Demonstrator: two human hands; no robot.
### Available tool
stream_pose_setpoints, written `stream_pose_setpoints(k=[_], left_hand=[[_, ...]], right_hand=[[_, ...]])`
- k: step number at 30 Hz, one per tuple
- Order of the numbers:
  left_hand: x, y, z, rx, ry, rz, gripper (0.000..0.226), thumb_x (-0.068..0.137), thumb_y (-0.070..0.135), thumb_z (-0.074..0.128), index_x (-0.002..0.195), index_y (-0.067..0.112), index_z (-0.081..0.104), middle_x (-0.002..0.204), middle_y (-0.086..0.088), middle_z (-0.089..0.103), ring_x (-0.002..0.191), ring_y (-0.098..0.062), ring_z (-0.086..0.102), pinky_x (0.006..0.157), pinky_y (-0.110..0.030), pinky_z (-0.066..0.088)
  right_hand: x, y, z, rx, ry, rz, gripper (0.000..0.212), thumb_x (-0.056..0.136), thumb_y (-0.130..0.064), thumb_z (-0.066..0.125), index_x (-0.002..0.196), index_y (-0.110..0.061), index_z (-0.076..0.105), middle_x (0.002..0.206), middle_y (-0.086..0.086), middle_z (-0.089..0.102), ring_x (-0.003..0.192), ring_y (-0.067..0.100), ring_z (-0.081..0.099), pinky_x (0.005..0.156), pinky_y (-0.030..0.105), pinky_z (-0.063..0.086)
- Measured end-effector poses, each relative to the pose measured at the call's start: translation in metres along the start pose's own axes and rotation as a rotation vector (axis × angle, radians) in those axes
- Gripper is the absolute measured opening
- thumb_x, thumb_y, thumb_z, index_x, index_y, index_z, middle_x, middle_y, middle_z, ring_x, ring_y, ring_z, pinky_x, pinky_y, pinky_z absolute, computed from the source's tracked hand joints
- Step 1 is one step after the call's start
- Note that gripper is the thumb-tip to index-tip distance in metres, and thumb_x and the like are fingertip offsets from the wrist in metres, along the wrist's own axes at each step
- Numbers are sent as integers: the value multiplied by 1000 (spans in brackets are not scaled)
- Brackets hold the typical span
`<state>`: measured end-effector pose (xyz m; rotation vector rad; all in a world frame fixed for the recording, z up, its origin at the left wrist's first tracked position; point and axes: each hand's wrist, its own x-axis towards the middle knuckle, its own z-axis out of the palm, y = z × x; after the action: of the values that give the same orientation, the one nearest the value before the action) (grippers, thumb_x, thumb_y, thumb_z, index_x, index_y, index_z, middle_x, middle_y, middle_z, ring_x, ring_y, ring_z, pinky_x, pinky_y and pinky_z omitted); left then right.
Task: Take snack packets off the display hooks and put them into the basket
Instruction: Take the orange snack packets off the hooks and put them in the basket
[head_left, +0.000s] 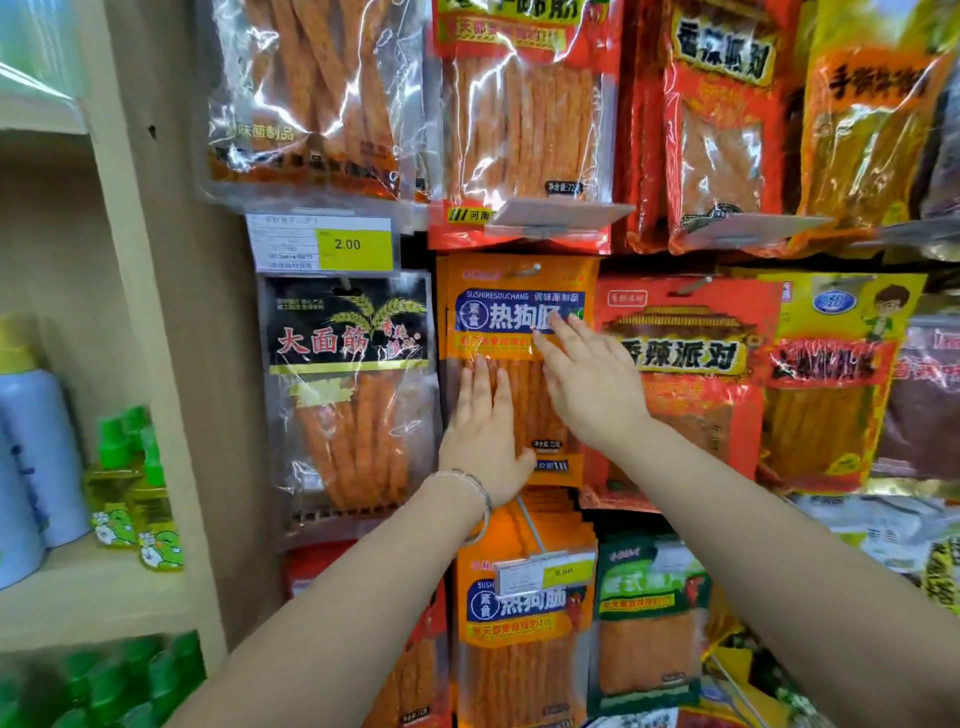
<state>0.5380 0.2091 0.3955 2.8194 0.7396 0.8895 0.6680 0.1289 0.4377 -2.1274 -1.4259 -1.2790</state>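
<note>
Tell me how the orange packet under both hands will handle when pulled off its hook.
Probably floppy: the orange packet is thin film hanging from a hook. Likely slippery; its clear window shows glare by the left hand. Likely light, though the thin sticks inside may snap if bent.

Two grips: left grip (483, 431), right grip (589, 387). One bracelet (480, 501).

Packets, counted by fronts, since the stacks behind cannot be counted:
- Middle row, five: black packet (348, 405), orange packet (519, 312), red packet (691, 395), yellow packet (831, 384), maroon packet (924, 410).
- Top row, four plain: top packets (519, 114).
- Bottom row, two plain: low orange packet (519, 654), green packet (649, 629).

Two yellow price tags: upper tag (353, 244), lower tag (566, 571).

Green-capped bottles (124, 457): too crowded to count.
</note>
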Motion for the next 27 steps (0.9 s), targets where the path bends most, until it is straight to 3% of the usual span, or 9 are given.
stream_pose_setpoints(k=[6, 10, 14, 17, 20, 22, 24, 27], left_hand=[[29, -1, -3, 43, -99, -97, 95, 89, 41, 55, 149, 9, -12, 153, -13, -27, 143, -27, -20, 117, -43, 12], [37, -2, -6, 58, -155, -119, 91, 90, 39, 54, 149, 5, -6, 153, -14, -28, 144, -27, -18, 118, -41, 10], [29, 2, -11, -57, -204, -115, 83, 92, 26, 53, 150, 7, -4, 156, -13, -17, 146, -28, 0, 118, -36, 14], [7, 3, -17, -173, -195, -56, 72, 91, 17, 50, 150, 8, 9, 158, -13, 9, 143, -24, 18, 116, -31, 19], [-42, 2, -25, -311, -98, 4, 51, 89, 16, 53, 139, 15, 43, 142, -9, 44, 128, -21, 46, 108, -26, 32], [-88, -1, -26, -430, -37, 5, 36, 87, 14, 57, 123, 17, 60, 124, -5, 57, 109, -19, 60, 98, -28, 43], [-142, -7, -23, -493, -41, -73, 28, 88, 14, 58, 115, 17, 64, 114, -2, 60, 100, -17, 62, 93, -30, 46], [-232, -25, -9, -489, -164, -251, 27, 88, 13, 60, 114, 12, 65, 110, -5, 63, 104, -19, 57, 94, -25, 41]], right_hand=[[28, 9, 17, -150, -298, -51, 55, 98, -22, 34, 150, -21, 17, 160, 5, 6, 146, 19, 13, 109, 39, 21], [30, 13, 15, -161, -433, -62, 55, 97, -17, 33, 150, -22, 20, 158, 3, 17, 142, 20, 23, 111, 39, 19], [11, 8, 2, 139, -317, 17, 61, 89, -6, 38, 146, -25, 29, 144, 5, 42, 127, 29, 43, 97, 42, 39], [-20, 2, -14, 476, -178, 153, 55, 86, -7, 48, 138, -24, 42, 125, 5, 55, 102, 24, 58, 82, 39, 50], [-59, -13, -29, 738, -126, 351, 43, 84, -13, 59, 126, -23, 50, 98, -6, 58, 71, 11, 55, 72, 31, 48], [-93, -30, -38, 914, -132, 482, 34, 85, -11, 62, 115, -23, 52, 85, -10, 56, 65, 8, 53, 67, 24, 45], [-135, -51, -46, 1045, -161, 558, 29, 87, -7, 61, 109, -23, 51, 81, -9, 55, 66, 4, 52, 63, 13, 42], [-208, -92, -57, 1152, -251, 623, 26, 87, -1, 58, 108, -16, 53, 78, -11, 55, 69, -5, 53, 67, 8, 39]])
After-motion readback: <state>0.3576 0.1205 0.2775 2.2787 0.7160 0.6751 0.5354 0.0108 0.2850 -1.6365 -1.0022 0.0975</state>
